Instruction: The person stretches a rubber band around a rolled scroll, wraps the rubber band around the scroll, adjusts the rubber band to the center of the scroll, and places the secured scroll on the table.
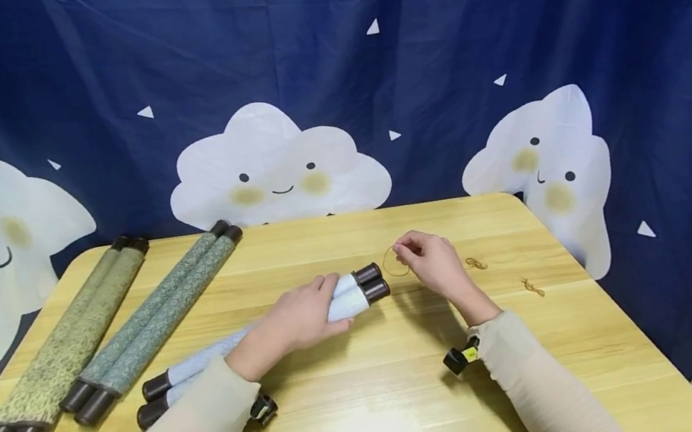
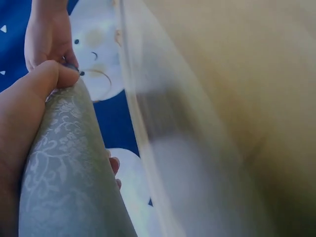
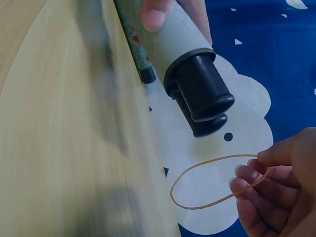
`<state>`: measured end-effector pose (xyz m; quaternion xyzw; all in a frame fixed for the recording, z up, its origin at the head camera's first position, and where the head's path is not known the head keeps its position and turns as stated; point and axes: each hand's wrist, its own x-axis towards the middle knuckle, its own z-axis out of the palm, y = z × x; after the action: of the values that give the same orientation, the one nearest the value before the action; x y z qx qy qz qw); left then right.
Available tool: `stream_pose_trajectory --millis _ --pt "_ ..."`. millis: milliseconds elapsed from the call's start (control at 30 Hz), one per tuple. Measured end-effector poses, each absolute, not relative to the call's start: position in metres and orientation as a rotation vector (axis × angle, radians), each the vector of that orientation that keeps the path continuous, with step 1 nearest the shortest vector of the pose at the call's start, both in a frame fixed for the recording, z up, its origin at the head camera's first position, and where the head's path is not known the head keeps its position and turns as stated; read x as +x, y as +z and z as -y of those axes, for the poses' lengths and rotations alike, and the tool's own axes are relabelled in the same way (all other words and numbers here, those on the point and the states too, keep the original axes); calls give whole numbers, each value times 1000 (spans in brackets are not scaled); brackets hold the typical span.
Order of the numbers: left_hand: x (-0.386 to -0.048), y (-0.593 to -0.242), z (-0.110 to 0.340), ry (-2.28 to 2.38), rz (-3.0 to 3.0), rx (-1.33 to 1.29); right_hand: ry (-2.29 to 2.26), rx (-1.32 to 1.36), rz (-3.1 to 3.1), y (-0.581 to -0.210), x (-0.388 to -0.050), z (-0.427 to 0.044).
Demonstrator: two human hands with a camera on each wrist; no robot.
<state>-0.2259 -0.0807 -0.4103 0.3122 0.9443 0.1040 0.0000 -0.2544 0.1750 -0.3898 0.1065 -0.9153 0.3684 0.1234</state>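
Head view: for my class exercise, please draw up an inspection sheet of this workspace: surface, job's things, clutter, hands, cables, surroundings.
Surface: wood-grain table.
Job's things: pale-blue double roll with dark end caps, its right end raised off the table; thin looped band, apart from the roll.
Clutter: teal double roll and olive double roll at left; two small tan bundles at right.
Hands: left hand grips the pale-blue double roll; right hand pinches the band.
Cables: nothing seen.
Surroundings: navy curtain with smiling clouds, white triangles.
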Motion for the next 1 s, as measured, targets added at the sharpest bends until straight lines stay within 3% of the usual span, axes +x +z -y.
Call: stream_pose_trajectory --millis 400,1000 --pt "-218 -407 63 362 -2894 1056 1189 409 2629 -387 -250 -170" --pt "-233 -401 70 411 -3004 902 1229 538 2581 -369 -225 -157"
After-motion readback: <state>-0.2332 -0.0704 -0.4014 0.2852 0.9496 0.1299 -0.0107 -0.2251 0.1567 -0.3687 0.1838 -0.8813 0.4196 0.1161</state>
